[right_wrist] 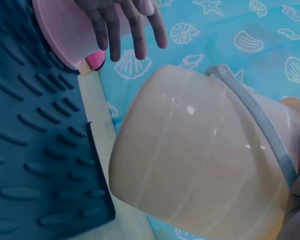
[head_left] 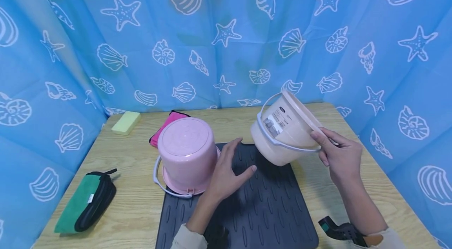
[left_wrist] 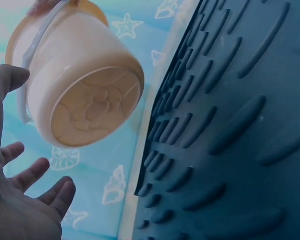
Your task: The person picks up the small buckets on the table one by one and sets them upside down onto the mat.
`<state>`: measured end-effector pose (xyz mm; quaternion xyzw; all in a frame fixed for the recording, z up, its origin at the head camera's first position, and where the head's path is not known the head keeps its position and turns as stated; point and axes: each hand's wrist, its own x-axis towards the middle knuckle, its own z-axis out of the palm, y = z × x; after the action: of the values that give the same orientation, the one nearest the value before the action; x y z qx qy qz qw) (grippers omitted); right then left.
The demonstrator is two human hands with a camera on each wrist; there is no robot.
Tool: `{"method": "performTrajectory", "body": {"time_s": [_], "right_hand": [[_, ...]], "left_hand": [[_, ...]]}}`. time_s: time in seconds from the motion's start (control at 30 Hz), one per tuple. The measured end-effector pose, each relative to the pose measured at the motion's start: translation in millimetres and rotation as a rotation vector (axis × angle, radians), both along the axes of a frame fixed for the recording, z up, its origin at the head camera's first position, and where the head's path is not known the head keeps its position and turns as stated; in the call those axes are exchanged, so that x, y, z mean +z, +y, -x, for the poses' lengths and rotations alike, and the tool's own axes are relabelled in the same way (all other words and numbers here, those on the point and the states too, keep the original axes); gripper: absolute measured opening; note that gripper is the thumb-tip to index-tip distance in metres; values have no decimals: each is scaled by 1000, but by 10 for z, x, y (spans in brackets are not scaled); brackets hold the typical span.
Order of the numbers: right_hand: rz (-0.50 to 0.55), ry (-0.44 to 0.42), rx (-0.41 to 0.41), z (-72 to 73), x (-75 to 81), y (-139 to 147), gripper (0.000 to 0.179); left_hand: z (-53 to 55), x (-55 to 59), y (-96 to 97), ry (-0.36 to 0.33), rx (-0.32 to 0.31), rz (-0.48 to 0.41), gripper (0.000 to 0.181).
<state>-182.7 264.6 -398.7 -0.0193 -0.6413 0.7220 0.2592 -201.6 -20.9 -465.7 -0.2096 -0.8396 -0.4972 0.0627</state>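
My right hand (head_left: 340,155) grips the rim of a cream bucket (head_left: 282,135), which hangs tilted above the back right of a dark ridged mat (head_left: 268,202). The bucket carries a label and a grey handle (right_wrist: 260,120); its flower-embossed base (left_wrist: 97,107) shows in the left wrist view. With fingers spread, my left hand (head_left: 226,176) hovers over the mat, between the two buckets, holding nothing. Just left of it a pink bucket (head_left: 187,155) stands upside down on the mat's back left, its handle lying down around the rim.
Behind the pink bucket lies a pink cloth-like item with dark edging (head_left: 168,120). A yellow sponge (head_left: 126,123) is at the table's back left. Nearer, a green and black pouch (head_left: 86,202) lies on the wooden table (head_left: 130,186). A blue shell-patterned curtain (head_left: 226,60) surrounds the table.
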Motion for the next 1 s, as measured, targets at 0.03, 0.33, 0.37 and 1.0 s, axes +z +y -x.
{"method": "performTrajectory", "body": {"time_s": [0.03, 0.33, 0.37, 1.0], "right_hand": [[11, -7, 0, 8, 6, -11, 28], [101, 2, 4, 66, -8, -72, 26], [109, -2, 5, 72, -13, -74, 27], [330, -33, 6, 143, -58, -100, 28]], "left_hand": [[14, 6, 5, -2, 0, -5, 82], [111, 27, 73, -45, 23, -40, 93], [121, 30, 77, -37, 22, -47, 94], [340, 164, 97, -36, -25, -71, 103]]}}
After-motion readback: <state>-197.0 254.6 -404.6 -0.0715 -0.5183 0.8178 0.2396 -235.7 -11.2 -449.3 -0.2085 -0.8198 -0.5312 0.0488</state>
